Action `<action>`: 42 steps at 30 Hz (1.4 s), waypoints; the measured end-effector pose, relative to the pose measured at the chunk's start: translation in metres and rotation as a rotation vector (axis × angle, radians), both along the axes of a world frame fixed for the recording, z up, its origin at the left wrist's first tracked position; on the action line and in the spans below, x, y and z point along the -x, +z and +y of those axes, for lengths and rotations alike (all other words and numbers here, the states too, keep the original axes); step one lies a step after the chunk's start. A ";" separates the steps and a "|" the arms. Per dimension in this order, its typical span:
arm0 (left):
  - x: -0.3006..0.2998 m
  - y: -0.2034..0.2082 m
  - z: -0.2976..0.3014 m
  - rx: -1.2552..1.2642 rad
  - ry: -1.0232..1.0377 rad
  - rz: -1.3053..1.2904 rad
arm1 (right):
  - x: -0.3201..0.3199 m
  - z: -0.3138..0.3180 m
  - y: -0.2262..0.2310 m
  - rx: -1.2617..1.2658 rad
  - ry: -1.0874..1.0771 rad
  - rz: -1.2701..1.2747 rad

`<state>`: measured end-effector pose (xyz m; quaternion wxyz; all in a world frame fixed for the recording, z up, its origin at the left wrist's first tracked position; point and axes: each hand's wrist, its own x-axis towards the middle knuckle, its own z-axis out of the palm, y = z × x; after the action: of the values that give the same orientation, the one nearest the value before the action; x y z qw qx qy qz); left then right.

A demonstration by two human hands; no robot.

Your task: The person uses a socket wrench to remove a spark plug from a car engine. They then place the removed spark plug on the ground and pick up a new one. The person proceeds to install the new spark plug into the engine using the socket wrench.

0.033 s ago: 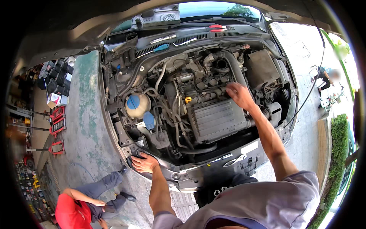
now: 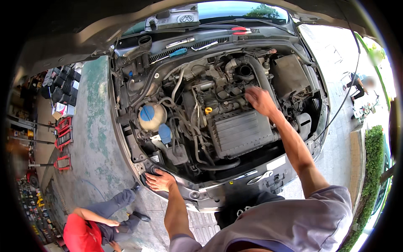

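Work at the engine (image 2: 226, 93) appears underway. Right hand (image 2: 260, 101) curls just behind ribbed black box (image 2: 241, 135), near front edge of engine bay (image 2: 215, 194); grip cannot be told. Left hand (image 2: 160, 181) spreads wide on front-left corner. Next move likely calls for fingertip control.
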<state>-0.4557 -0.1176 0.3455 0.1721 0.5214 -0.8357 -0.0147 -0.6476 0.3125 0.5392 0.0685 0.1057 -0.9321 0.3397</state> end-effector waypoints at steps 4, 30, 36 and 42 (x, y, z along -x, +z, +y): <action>0.001 0.007 0.001 -0.041 0.005 -0.035 | 0.089 -0.044 -0.012 -0.080 0.171 0.109; -0.005 0.013 0.000 -0.036 -0.041 -0.020 | 0.395 -0.137 -0.062 -0.335 0.185 0.123; -0.002 0.012 0.002 -0.038 -0.028 -0.004 | 0.396 -0.131 -0.051 -0.110 0.044 -0.020; -0.005 0.008 -0.003 -0.041 -0.017 -0.027 | 0.392 -0.135 -0.033 -0.108 0.040 -0.195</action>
<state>-0.4506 -0.1206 0.3533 0.1500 0.5178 -0.8419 -0.0260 -1.0396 0.1778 0.5062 -0.0351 0.0941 -0.9490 0.2987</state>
